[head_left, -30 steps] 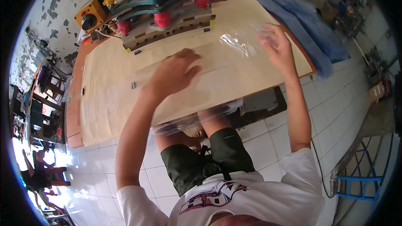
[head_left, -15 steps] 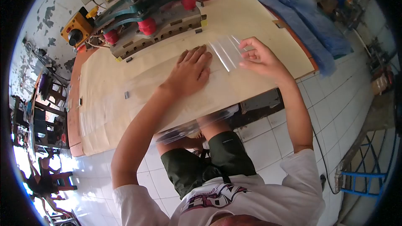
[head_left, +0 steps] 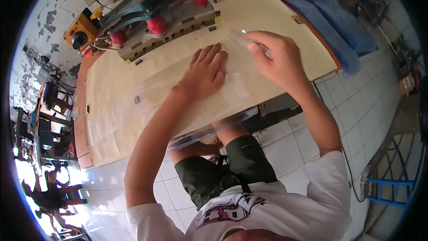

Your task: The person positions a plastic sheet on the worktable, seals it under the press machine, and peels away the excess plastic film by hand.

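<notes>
My left hand [head_left: 207, 71] lies flat, palm down, on a clear plastic sheet [head_left: 167, 78] spread over the cream-coloured table top. Its fingers point toward the machine and hold nothing. To its right, my right hand [head_left: 278, 56] is raised a little above the table, thumb and forefinger closed at the edge of a thin clear plastic piece [head_left: 235, 40]. That piece is blurred, with a bright glint by the fingertip. Whether it joins the sheet under my left hand, I cannot tell.
A press-like machine [head_left: 171, 29] with red knobs stands along the table's far edge, an orange control box [head_left: 81, 31] at its left. Blue plastic sheeting [head_left: 327, 20] lies at the right. More clear plastic [head_left: 214, 127] hangs below the near edge. Another person sits far left.
My right hand has moved up and closed its fingers on the clear plastic, which earlier stood upright beside it. My left hand stays pressed in about the same place.
</notes>
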The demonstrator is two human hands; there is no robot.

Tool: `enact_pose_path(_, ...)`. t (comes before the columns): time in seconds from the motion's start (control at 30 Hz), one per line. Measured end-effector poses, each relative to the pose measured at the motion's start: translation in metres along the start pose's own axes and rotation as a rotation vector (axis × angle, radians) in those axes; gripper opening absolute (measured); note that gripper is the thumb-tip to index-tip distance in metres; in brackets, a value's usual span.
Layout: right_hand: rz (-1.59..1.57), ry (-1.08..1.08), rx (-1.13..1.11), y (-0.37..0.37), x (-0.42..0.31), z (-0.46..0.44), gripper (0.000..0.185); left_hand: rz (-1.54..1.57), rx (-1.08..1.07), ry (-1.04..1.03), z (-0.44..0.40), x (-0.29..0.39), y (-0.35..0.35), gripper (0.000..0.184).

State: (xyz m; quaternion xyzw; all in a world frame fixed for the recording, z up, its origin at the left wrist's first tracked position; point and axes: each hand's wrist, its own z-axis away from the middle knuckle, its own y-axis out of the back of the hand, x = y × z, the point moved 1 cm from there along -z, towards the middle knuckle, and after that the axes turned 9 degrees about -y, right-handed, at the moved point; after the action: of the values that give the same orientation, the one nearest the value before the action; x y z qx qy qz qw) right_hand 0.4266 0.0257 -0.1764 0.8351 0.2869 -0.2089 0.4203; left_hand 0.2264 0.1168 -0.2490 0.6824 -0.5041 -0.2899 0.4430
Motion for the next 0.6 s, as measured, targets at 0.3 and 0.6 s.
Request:
enact_pose_path(0.3, 0.32, 0.055, 0.09, 0.032, 0.016, 0.11, 0.022, 0.024, 0.049, 0.012, -0.001, -0.004, -0.001, 0.038)
enact_pose_path(0.6, 0.195, -0.141, 0.36, -0.003, 0.042, 0.178, 0.024, 0.073, 0.019, 0.055, -0.002, -0.004, 0.003, 0.044)
